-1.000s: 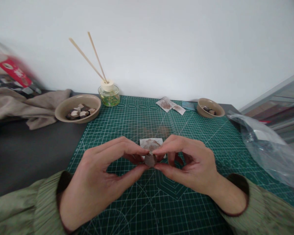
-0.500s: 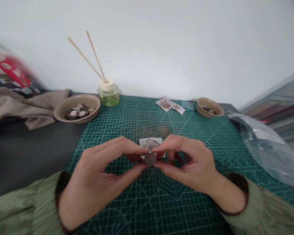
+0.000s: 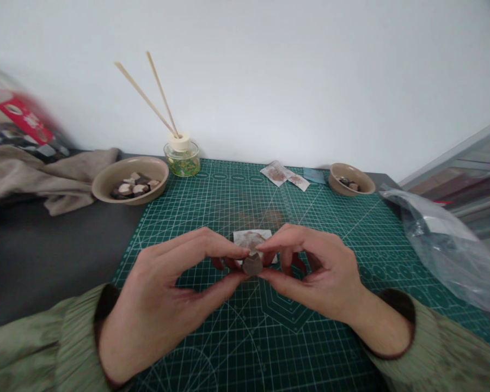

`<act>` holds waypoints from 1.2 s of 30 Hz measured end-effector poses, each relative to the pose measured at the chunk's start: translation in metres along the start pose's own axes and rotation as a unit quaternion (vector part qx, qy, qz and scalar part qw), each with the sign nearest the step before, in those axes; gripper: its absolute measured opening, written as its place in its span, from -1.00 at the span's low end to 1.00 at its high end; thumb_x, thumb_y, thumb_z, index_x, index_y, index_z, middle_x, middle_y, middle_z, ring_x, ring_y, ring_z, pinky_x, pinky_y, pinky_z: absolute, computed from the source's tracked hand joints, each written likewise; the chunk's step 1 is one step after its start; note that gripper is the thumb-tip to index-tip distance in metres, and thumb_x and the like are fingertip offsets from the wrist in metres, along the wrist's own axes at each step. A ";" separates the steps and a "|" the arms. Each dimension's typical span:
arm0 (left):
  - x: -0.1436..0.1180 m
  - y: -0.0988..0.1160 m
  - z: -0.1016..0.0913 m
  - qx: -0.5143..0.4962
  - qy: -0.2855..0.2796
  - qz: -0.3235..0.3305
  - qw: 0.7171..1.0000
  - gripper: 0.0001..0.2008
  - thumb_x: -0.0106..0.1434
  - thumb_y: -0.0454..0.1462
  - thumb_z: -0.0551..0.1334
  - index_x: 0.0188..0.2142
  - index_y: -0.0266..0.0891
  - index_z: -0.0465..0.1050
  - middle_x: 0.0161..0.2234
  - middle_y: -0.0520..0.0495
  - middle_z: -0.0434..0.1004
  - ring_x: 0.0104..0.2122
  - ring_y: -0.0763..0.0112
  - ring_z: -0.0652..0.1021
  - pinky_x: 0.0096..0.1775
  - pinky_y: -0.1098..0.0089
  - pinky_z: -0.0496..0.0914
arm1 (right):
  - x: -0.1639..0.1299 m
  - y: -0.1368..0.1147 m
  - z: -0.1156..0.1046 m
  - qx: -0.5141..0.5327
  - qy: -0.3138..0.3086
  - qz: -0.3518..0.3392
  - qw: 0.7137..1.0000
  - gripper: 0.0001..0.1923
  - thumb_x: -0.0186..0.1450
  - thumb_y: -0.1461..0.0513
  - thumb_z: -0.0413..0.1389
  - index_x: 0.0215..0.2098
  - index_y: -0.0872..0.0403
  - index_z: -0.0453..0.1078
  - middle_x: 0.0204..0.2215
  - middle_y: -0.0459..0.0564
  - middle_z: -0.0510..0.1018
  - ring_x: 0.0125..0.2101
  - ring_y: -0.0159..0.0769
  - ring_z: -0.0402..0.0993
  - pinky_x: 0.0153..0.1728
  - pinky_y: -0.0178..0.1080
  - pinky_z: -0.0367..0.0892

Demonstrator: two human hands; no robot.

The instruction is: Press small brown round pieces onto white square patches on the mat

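Two-handed work on a small piece. The left hand [image 3: 153, 294] and the grey-brown piece [image 3: 252, 265] meet the right hand [image 3: 329, 272] at the centre of a green mat [image 3: 237, 348]. The step in hand appears to be steadying and working the piece close to a stained white sheet [image 3: 245, 237]; the next move seems to call for even pressure from both sides, since only the fingertips bear on so small a thing.

From left to right: a wide bowl [image 3: 103, 182] contains several dark blocks with pale faces [image 3: 140, 189]. The left hand pinches the left side of the piece, index finger above and thumb below; a broad gap separates the two behind their tips, and the other fingers curl behind, partly hidden. The piece presents a flat, roundish face toward the wearer. The sheet shows behind it; whether piece and sheet touch cannot be told. Just beyond lies a brown smudge [image 3: 273, 218] on the mat. The right hand mirrors the grip on the right side, index fingertip above, thumb below, remaining fingers loosely bent. At far right, a smaller bowl [image 3: 334, 178] holds a few pieces.
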State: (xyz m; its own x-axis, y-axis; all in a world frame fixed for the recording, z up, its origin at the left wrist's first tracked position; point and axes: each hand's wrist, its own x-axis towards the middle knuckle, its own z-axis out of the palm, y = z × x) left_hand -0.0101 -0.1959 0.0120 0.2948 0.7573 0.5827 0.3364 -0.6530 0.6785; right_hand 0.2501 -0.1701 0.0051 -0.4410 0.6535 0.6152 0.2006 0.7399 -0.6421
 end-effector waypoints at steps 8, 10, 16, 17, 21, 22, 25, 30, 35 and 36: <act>-0.001 0.000 0.001 0.017 0.012 -0.012 1.000 -0.92 0.56 -0.26 0.52 -0.03 -0.01 0.72 -0.24 0.22 0.83 -0.34 0.60 0.75 -0.20 0.65 0.65 | -0.001 0.001 -0.001 0.004 -0.005 -0.005 1.000 -0.77 0.49 0.33 0.53 0.05 0.04 0.68 -0.25 -0.12 0.82 -0.53 -0.52 0.50 -0.42 -0.44 0.47; -0.001 0.000 0.001 0.013 0.017 -0.014 1.000 -0.92 0.54 -0.26 0.53 -0.05 -0.02 0.73 -0.26 0.21 0.82 -0.36 0.57 0.75 -0.23 0.62 0.66 | 0.000 0.000 -0.001 0.004 -0.006 -0.007 1.000 -0.77 0.49 0.33 0.53 0.05 0.05 0.68 -0.25 -0.12 0.82 -0.53 -0.52 0.50 -0.43 -0.44 0.46; 0.000 -0.001 0.002 -0.003 0.006 -0.014 1.000 -0.93 0.54 -0.23 0.56 -0.06 -0.02 0.74 -0.24 0.19 0.84 -0.34 0.55 0.77 -0.24 0.60 0.66 | 0.001 0.000 -0.001 0.000 -0.007 -0.004 1.000 -0.77 0.49 0.33 0.53 0.05 0.04 0.68 -0.28 -0.13 0.81 -0.52 -0.50 0.51 -0.41 -0.42 0.46; 0.000 -0.001 0.002 -0.002 0.005 -0.015 1.000 -0.93 0.55 -0.22 0.55 -0.05 -0.01 0.74 -0.23 0.20 0.84 -0.33 0.56 0.78 -0.23 0.62 0.65 | 0.001 0.000 -0.001 -0.001 -0.008 -0.003 1.000 -0.77 0.49 0.33 0.53 0.05 0.04 0.68 -0.29 -0.14 0.80 -0.52 -0.51 0.51 -0.41 -0.43 0.46; -0.001 -0.003 0.002 0.010 0.003 -0.013 1.000 -0.95 0.59 -0.18 0.52 -0.04 0.02 0.72 -0.23 0.25 0.84 -0.33 0.61 0.77 -0.21 0.67 0.63 | 0.000 0.000 -0.001 0.001 -0.006 -0.002 1.000 -0.76 0.50 0.32 0.52 0.06 0.03 0.67 -0.27 -0.14 0.81 -0.53 -0.52 0.50 -0.41 -0.44 0.46; -0.001 -0.003 0.002 0.012 0.003 -0.013 1.000 -0.96 0.59 -0.18 0.52 -0.05 0.02 0.72 -0.23 0.25 0.84 -0.33 0.61 0.77 -0.21 0.67 0.63 | 0.000 -0.001 -0.001 0.001 -0.006 -0.002 1.000 -0.76 0.50 0.33 0.52 0.07 0.03 0.67 -0.26 -0.14 0.82 -0.52 -0.52 0.50 -0.41 -0.44 0.47; 0.000 -0.003 0.001 0.012 0.004 -0.018 1.000 -0.95 0.57 -0.19 0.53 -0.07 0.01 0.72 -0.25 0.24 0.84 -0.35 0.60 0.77 -0.24 0.66 0.63 | 0.000 -0.001 -0.001 0.000 -0.006 -0.002 1.000 -0.75 0.50 0.33 0.51 0.08 0.02 0.66 -0.25 -0.13 0.83 -0.52 -0.50 0.52 -0.41 -0.44 0.49; 0.000 0.001 0.001 0.010 0.005 -0.028 1.000 -0.94 0.54 -0.22 0.55 -0.08 0.01 0.75 -0.27 0.25 0.85 -0.38 0.58 0.76 -0.25 0.65 0.65 | 0.000 0.000 -0.001 -0.008 -0.007 -0.004 1.000 -0.78 0.51 0.32 0.52 0.06 0.04 0.67 -0.25 -0.13 0.83 -0.53 -0.54 0.51 -0.42 -0.46 0.48; -0.001 -0.001 0.001 0.010 0.008 -0.030 0.999 -0.94 0.53 -0.23 0.55 -0.09 0.02 0.76 -0.26 0.24 0.85 -0.37 0.56 0.78 -0.25 0.65 0.66 | 0.000 0.001 -0.001 -0.005 -0.007 -0.002 1.000 -0.76 0.50 0.32 0.52 0.07 0.04 0.67 -0.24 -0.13 0.83 -0.53 -0.54 0.51 -0.43 -0.47 0.48; -0.001 -0.001 0.001 0.010 0.007 -0.030 0.999 -0.94 0.53 -0.23 0.55 -0.09 0.02 0.76 -0.26 0.24 0.86 -0.37 0.56 0.78 -0.25 0.64 0.66 | -0.001 0.001 -0.001 -0.005 -0.007 -0.002 1.000 -0.76 0.50 0.32 0.52 0.07 0.04 0.67 -0.25 -0.13 0.83 -0.54 -0.54 0.51 -0.43 -0.47 0.48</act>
State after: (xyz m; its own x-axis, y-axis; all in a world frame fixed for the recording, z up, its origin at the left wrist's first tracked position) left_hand -0.0098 -0.1959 0.0102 0.2609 0.7953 0.5473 0.3703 -0.6060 0.7041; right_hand 0.2515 -0.1695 0.0046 -0.4540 0.6485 0.6110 0.2069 0.7437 -0.6356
